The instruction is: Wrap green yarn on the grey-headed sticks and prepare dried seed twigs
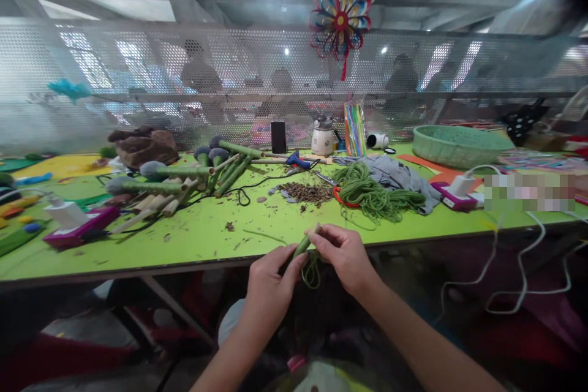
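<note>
Just off the front edge of the green table [206, 239], my left hand [271, 278] is closed around the lower part of a short stick wrapped in green cord [302, 246]. My right hand [346, 256] pinches at the stick's upper end with thumb and fingers. A loop of green cord [311, 275] hangs below the stick between both hands. Beyond them on the table lies a tangled heap of green cord [367, 190], with red-handled scissors [342, 196] partly under it. Left of the heap is a pile of brown crumbs [305, 192].
Several green-wrapped sticks with grey fuzzy heads [169, 170] lie at the left. A grey cloth [395, 174] and a green basket [459, 146] are at the right. Purple power strips [82, 226] with cables sit on both sides. A blue glue gun [297, 161] lies at the back.
</note>
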`<action>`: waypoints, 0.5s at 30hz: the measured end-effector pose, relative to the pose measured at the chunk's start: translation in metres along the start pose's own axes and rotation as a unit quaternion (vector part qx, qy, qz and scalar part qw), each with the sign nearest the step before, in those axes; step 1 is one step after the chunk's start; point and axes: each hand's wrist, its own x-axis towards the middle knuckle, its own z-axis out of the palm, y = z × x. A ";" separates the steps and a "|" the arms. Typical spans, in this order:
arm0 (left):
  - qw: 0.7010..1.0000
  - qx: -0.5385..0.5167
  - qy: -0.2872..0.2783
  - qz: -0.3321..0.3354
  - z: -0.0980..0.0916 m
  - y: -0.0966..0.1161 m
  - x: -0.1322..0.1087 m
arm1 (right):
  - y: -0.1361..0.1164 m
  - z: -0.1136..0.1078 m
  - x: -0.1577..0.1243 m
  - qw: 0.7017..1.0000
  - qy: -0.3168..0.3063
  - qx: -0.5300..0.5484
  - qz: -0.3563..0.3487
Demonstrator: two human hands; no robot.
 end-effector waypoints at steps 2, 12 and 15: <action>1.000 0.006 0.010 0.012 0.000 0.001 -0.001 | 0.000 -0.001 -0.002 1.000 -0.001 0.014 0.002; 1.000 -0.023 0.008 -0.005 0.000 0.010 -0.005 | -0.008 0.008 -0.014 0.999 0.025 0.045 -0.014; 0.966 -0.146 -0.199 -0.077 -0.013 0.015 -0.002 | -0.014 0.007 -0.017 0.999 0.009 0.030 -0.016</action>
